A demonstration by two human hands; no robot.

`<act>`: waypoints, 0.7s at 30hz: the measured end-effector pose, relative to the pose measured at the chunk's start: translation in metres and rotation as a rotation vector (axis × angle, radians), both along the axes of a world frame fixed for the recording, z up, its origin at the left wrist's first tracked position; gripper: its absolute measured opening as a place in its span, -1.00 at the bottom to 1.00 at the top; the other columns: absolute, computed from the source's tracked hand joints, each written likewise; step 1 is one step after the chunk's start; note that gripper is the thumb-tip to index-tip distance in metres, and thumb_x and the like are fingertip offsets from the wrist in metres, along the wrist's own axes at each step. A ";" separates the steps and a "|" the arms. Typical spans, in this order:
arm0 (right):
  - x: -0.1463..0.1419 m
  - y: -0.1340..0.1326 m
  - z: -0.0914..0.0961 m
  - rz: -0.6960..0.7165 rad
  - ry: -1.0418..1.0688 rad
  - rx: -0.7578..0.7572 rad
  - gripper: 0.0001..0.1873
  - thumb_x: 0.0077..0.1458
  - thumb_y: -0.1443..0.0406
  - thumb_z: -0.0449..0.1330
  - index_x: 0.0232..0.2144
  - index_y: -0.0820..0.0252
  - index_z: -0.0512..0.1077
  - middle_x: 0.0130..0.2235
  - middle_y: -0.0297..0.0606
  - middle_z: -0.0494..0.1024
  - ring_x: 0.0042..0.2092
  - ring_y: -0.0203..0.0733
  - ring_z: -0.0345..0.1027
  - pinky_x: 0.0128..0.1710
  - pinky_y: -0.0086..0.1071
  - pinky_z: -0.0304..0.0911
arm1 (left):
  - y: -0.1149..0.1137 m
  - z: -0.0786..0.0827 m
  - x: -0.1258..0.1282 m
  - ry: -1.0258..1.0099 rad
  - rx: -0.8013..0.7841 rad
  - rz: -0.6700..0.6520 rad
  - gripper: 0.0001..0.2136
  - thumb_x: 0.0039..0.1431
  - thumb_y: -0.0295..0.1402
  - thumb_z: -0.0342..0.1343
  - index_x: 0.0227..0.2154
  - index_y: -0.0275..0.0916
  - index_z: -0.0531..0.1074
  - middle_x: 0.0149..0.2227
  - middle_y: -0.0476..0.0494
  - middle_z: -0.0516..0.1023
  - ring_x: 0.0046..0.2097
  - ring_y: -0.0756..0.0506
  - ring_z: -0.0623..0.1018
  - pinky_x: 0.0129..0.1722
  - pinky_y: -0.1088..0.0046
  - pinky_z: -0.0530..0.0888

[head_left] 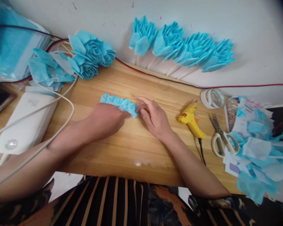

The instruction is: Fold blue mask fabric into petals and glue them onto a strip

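Note:
A pleated light-blue fabric strip (119,102) with a row of pointed folds lies low over the wooden table. My left hand (109,117) is closed over its lower edge, thumb side towards the strip's right end; most of its fingers are hidden beneath the hand, which is slightly blurred. At that right end, my right hand (154,117) is bent, its thumb and a fingertip meeting the strip's corner while the index finger arches above.
Several blue fabric flowers on sticks (168,40) lean against the wall; more flowers (89,53) lie at left. A yellow glue gun (190,117), scissors (223,135), tape rolls (212,98) and blue scraps (257,157) are at right. A white power bank (25,122) and cable (70,119) are left.

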State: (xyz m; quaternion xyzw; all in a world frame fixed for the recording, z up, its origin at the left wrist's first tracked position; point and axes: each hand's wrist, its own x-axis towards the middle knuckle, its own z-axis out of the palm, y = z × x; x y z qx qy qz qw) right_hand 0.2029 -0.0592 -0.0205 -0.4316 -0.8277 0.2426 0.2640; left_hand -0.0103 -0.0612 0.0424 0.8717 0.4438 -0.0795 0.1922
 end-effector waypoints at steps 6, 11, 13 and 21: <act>0.004 0.002 -0.001 -0.098 0.064 -0.060 -0.58 0.43 0.13 -0.07 0.23 0.07 0.25 -0.16 -0.20 0.61 -0.08 -0.06 0.49 -0.02 -0.10 0.38 | 0.001 0.006 0.001 0.044 -0.024 -0.016 -0.57 0.33 -0.55 -0.21 -0.06 -0.27 0.59 -0.17 -0.27 0.67 -0.24 -0.13 0.58 -0.20 0.42 0.40; 0.011 0.003 0.000 -0.216 0.167 -0.079 -0.61 0.42 0.14 -0.05 0.20 0.06 0.26 -0.21 -0.26 0.60 -0.19 -0.13 0.48 -0.11 -0.17 0.39 | 0.001 0.005 0.003 0.087 -0.070 0.023 -0.58 0.35 -0.51 -0.16 0.01 -0.14 0.57 -0.04 -0.26 0.66 -0.08 -0.27 0.62 -0.14 0.24 0.43; 0.011 0.002 0.000 -0.209 0.174 -0.079 -0.62 0.42 0.14 -0.05 0.20 0.07 0.26 -0.22 -0.25 0.60 -0.19 -0.11 0.49 -0.10 -0.15 0.39 | 0.001 0.004 0.003 0.071 -0.047 0.021 -0.58 0.35 -0.50 -0.16 0.02 -0.14 0.58 -0.04 -0.25 0.66 -0.09 -0.25 0.62 -0.14 0.25 0.44; 0.010 0.005 -0.005 -0.132 0.024 0.010 -0.62 0.43 0.14 -0.06 0.19 0.06 0.28 -0.13 -0.17 0.62 -0.04 0.00 0.48 0.03 -0.01 0.36 | 0.001 -0.005 -0.002 -0.068 0.032 -0.021 -0.59 0.31 -0.54 -0.16 -0.08 -0.24 0.61 -0.16 -0.28 0.67 -0.22 -0.17 0.60 -0.16 0.33 0.45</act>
